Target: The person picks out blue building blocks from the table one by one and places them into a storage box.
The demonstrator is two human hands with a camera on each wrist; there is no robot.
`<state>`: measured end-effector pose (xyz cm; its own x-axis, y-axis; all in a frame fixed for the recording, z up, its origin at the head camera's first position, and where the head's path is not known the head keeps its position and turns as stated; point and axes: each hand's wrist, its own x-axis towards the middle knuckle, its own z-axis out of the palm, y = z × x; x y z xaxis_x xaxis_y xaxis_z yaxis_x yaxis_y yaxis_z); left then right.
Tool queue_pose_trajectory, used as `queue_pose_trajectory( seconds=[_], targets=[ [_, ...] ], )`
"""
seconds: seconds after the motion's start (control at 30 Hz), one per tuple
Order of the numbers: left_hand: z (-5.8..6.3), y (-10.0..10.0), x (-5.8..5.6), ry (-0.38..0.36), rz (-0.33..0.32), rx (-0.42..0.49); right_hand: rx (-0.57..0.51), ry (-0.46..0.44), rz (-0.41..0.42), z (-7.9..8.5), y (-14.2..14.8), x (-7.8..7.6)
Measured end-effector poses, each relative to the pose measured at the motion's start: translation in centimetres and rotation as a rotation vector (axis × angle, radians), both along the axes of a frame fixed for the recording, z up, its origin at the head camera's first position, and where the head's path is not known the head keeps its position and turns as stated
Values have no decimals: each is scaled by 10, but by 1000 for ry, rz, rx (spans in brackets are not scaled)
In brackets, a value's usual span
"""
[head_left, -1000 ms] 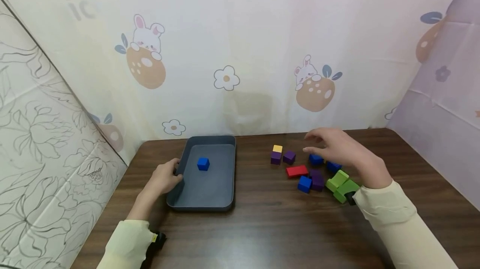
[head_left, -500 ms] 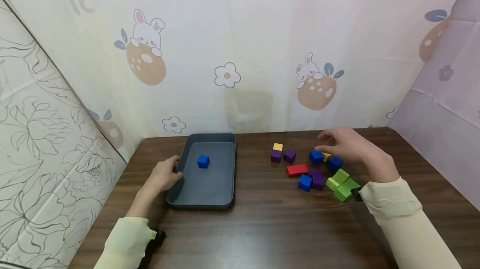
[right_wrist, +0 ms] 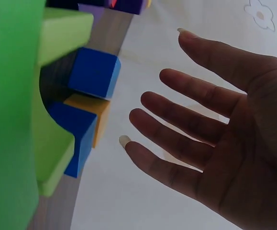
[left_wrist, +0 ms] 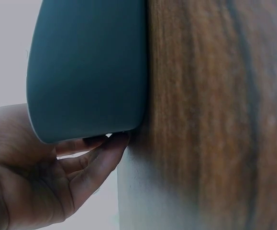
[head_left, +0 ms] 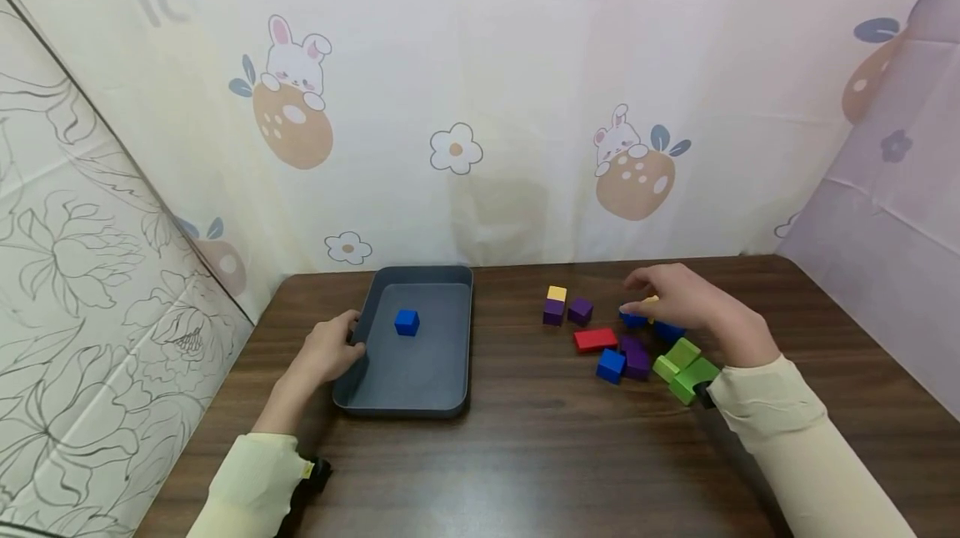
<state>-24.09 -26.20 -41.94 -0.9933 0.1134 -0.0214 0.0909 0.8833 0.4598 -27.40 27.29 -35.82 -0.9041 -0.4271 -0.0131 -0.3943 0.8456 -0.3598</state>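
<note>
At the left side of a dark grey tray (head_left: 435, 363), my left hand (head_left: 327, 352) grips the rim, thumb reaching over the edge. The left wrist view has its fingers (left_wrist: 100, 160) bent against the tray's outer wall (left_wrist: 88, 72). One blue cube (head_left: 407, 323) lies inside the tray. My right hand (head_left: 678, 298) hovers over the loose blocks at the right, fingers spread and holding nothing. In the right wrist view, a blue cube (right_wrist: 95, 72), a yellow block (right_wrist: 100, 115) and another blue block (right_wrist: 76, 132) sit close together beyond its fingertips.
Near the right hand lie a red block (head_left: 596, 340), a blue cube (head_left: 611, 365), a purple block (head_left: 635, 357) and green blocks (head_left: 693, 379). A yellow block (head_left: 557, 294) stands by a purple one (head_left: 553, 313). Behind the wooden table (head_left: 517, 455) hangs a printed curtain (head_left: 510, 104).
My right hand moved right, then came back slightly left and lower over the blue and yellow blocks, partly covering them. The left hand and tray stay in place.
</note>
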Motion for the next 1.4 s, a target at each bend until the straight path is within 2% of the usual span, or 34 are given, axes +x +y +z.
queue_pose_trajectory(
  seconds=[0.27, 0.6, 1.03, 1.4],
  targets=[
    [1, 1, 0, 1, 1, -1, 32, 36, 54, -9, -8, -5],
    [2, 2, 0, -8, 6, 2, 45, 10, 64, -18, -11, -7],
    [1, 0, 0, -6, 2, 10, 46, 7, 111, -15, -23, -4],
    [3, 2, 0, -19, 17, 6, 51, 11, 106, -17, -21, -7]
  ],
)
